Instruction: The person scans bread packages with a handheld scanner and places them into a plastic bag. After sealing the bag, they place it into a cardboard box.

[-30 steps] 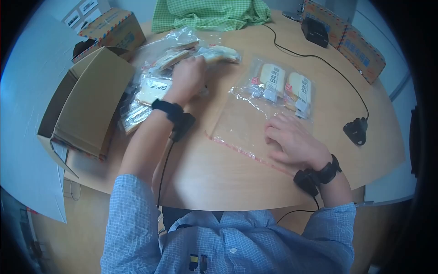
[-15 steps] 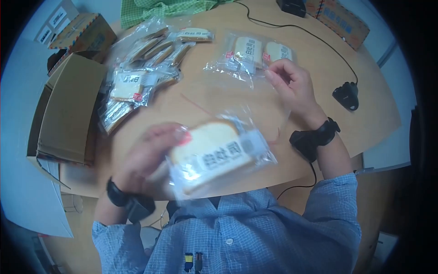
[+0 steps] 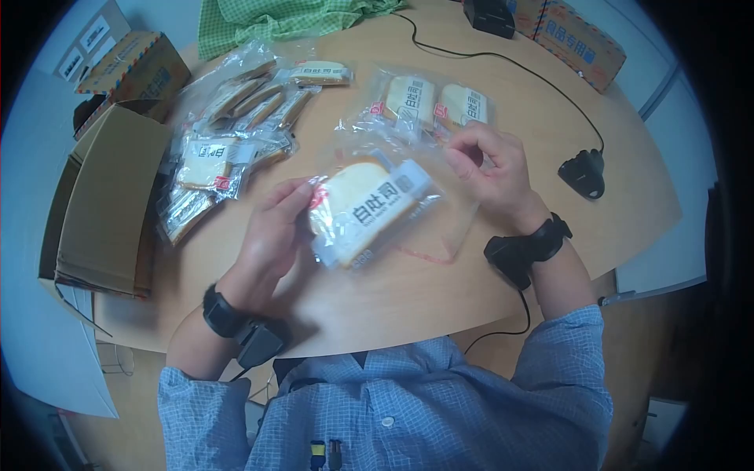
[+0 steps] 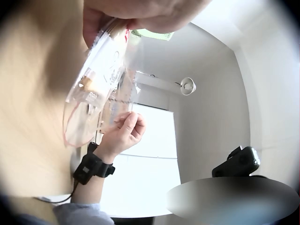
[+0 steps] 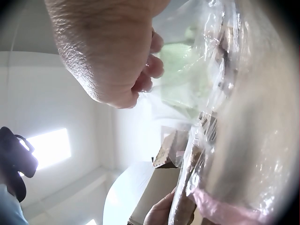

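My left hand (image 3: 271, 228) grips a wrapped slice of white bread (image 3: 365, 200) by its left edge, thumb on top. The packet is held tilted over the table. With thumb and fingertips, my right hand (image 3: 495, 165) pinches the upper layer of a large clear plastic bag (image 5: 187, 89) and lifts it. Two wrapped bread slices (image 3: 410, 98) lie side by side in the far end of that bag. Its red-edged mouth (image 3: 428, 257) faces me, and the held packet overlaps the bag in the head view. In the left wrist view the packet (image 4: 103, 70) is seen edge-on.
Several more wrapped bread slices (image 3: 206, 163) are heaped at the left, beside an opened cardboard box (image 3: 110, 196). A second box (image 3: 137, 71) stands behind it. Green checked cloth (image 3: 275, 16) lies at the back. A cable runs along the right to a black device (image 3: 583, 174).
My left hand went to the heap, took a wrapped bread slice and brought it over to the bag. My right hand moved from resting near the bag's mouth to lifting its upper layer.
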{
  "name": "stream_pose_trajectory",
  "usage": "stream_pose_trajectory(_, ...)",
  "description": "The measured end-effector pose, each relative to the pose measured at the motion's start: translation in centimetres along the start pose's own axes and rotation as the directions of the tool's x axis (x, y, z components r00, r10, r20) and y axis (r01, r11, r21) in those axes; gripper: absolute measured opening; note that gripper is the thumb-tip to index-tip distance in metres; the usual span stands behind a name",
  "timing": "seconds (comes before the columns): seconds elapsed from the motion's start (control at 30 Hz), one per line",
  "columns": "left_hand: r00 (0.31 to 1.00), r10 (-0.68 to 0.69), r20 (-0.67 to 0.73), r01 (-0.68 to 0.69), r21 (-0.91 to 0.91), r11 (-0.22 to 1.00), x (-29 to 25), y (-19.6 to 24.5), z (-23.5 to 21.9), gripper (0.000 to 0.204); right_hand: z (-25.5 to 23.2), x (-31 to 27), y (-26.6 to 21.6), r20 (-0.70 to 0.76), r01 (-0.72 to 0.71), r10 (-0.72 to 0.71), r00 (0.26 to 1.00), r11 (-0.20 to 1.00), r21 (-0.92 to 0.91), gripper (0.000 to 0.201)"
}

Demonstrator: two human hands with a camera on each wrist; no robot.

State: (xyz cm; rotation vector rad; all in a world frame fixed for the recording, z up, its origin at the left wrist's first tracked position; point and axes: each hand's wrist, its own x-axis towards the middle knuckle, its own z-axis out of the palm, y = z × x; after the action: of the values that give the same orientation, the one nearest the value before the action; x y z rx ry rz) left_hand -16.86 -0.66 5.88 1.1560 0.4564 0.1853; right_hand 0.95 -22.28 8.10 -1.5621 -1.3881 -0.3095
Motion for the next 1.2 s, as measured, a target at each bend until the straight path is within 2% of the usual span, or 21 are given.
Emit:
stream_pose_trajectory(0.03, 0.998, 0.017, -0.066, -0.015, 0.03, 0.999, -0.3, 0.2, -0.7, 0.022, 0.0, 0.0, 0.0, 0.004, -0.01, 0.01, 1.0, 1.0, -0.014, 0.008)
stream_pose_trajectory(0.07, 0.999, 0.03, -0.018, -0.03, 0.032, 0.999, -0.6, 0.2, -1.4, 0.023, 0.0, 0.1, -0.1, -0.006, -0.011, 0.011, 1.0, 1.0, -0.012, 0.008)
stream_pose_trajectory(0.13, 0.997, -0.018, -0.077, 0.007, -0.137, 0.991, -2.1, -0.4, -0.8, 0.025, 0.2, 0.2, -0.4, 0.011, 0.014, -0.014, 1.0, 1.0, -0.002, 0.007)
stream_pose_trajectory(0.17, 0.996, -0.088, -0.02, 0.075, -0.354, 0.932, -3.7, 0.2, 0.9, 0.026, 0.4, 0.1, -0.6, 0.011, 0.008, -0.008, 1.0, 1.0, 0.0, 0.007)
stream_pose_trajectory(0.2, 0.996, -0.092, -0.021, 0.078, -0.354, 0.932, -4.4, -0.5, 1.2, 0.026, 0.6, 0.2, -0.8, 0.04, 0.027, -0.027, 0.999, 1.0, -0.009, 0.007)
stream_pose_trajectory(0.27, 0.994, -0.026, 0.103, 0.074, -0.493, 0.867, -5.2, -1.2, 2.2, 0.029, 1.0, 0.4, -1.1, 0.067, 0.048, -0.047, 0.997, 0.999, -0.019, 0.007)
stream_pose_trajectory(0.3, 0.994, -0.047, 0.093, 0.083, -0.423, 0.903, -5.3, -1.4, 3.1, 0.034, 1.3, 0.3, -1.2, 0.073, 0.034, -0.034, 0.997, 0.999, 0.01, 0.007)
stream_pose_trajectory(0.33, 0.994, -0.051, 0.093, 0.086, -0.43, 0.899, -5.0, -2.1, 3.3, 0.034, 1.4, 0.1, -1.3, 0.085, 0.018, -0.021, 0.996, 0.999, 0.041, 0.007)
stream_pose_trajectory(0.4, 0.986, -0.141, 0.095, 0.165, -0.352, 0.921, -4.1, -3.5, 3.2, 0.037, 1.9, -0.2, -1.0, 0.123, 0.02, -0.025, 0.992, 0.999, 0.039, 0.008)
stream_pose_trajectory(0.47, 0.985, -0.142, 0.101, 0.168, -0.342, 0.925, -3.3, -3.1, 3.9, 0.037, 1.8, 0.1, -1.0, 0.141, 0.032, -0.036, 0.989, 0.999, 0.032, 0.009)
stream_pose_trajectory(0.53, 0.985, -0.154, 0.078, 0.161, -0.094, 0.983, -3.0, -2.7, 4.7, 0.036, 1.4, 0.1, -1.0, 0.218, 0.055, -0.05, 0.975, 0.998, -0.014, 0.012)
stream_pose_trajectory(0.57, 0.985, -0.157, 0.074, 0.164, -0.098, 0.982, -2.8, -2.8, 4.6, 0.036, 1.3, 0.0, -1.0, 0.223, 0.052, -0.048, 0.974, 0.999, -0.011, 0.012)
stream_pose_trajectory(0.63, 0.984, -0.143, 0.11, 0.153, -0.085, 0.985, -2.0, -2.6, 4.0, 0.034, 0.9, 0.3, -0.8, 0.312, 0.16, -0.114, 0.943, 0.979, -0.126, 0.013)
stream_pose_trajectory(0.67, 0.984, -0.141, 0.11, 0.15, -0.08, 0.985, -1.9, -2.3, 4.0, 0.034, 0.8, 0.3, -0.8, 0.308, 0.161, -0.115, 0.944, 0.979, -0.127, 0.013)
stream_pose_trajectory(0.73, 0.997, -0.054, 0.048, 0.064, -0.214, 0.975, -2.0, -1.8, 4.0, 0.034, 0.6, 0.2, -1.0, 0.372, 0.079, -0.033, 0.928, 0.991, -0.108, 0.01)
stream_pose_trajectory(0.87, 1.0, -0.006, 0.011, 0.009, -0.239, 0.971, -0.8, -1.4, 5.5, 0.032, 0.7, 0.3, -1.3, 0.342, 0.1, -0.072, 0.937, 0.993, -0.063, 0.007)
stream_pose_trajectory(1.0, 0.991, 0.085, 0.107, -0.058, -0.231, 0.971, 3.9, -1.5, 6.5, 0.032, 1.1, 0.1, -0.9, 0.338, 0.089, -0.074, 0.938, 0.996, -0.028, 0.005)
stream_pose_trajectory(1.07, 0.988, 0.14, 0.07, -0.118, -0.25, 0.961, 6.3, -1.1, 6.8, 0.029, 1.3, 0.0, -0.9, 0.336, 0.083, -0.07, 0.939, 0.996, -0.024, 0.005)
stream_pose_trajectory(1.1, 0.989, 0.141, -0.045, -0.148, -0.305, 0.941, 7.0, -0.9, 7.5, 0.027, 1.4, 0.0, -0.9, 0.323, 0.075, -0.062, 0.944, 0.997, -0.026, 0.005)
stream_pose_trajectory(1.13, 0.988, 0.146, -0.041, -0.152, -0.307, 0.94, 7.4, -1.2, 7.2, 0.027, 1.3, 0.0, -0.9, 0.309, 0.068, -0.055, 0.95, 0.997, -0.031, 0.005)
stream_pose_trajectory(1.2, 0.967, 0.244, 0.069, -0.212, -0.313, 0.926, 8.1, -2.5, 6.3, 0.024, 1.1, 0.0, -0.7, 0.287, 0.066, -0.055, 0.956, 0.997, -0.029, 0.005)
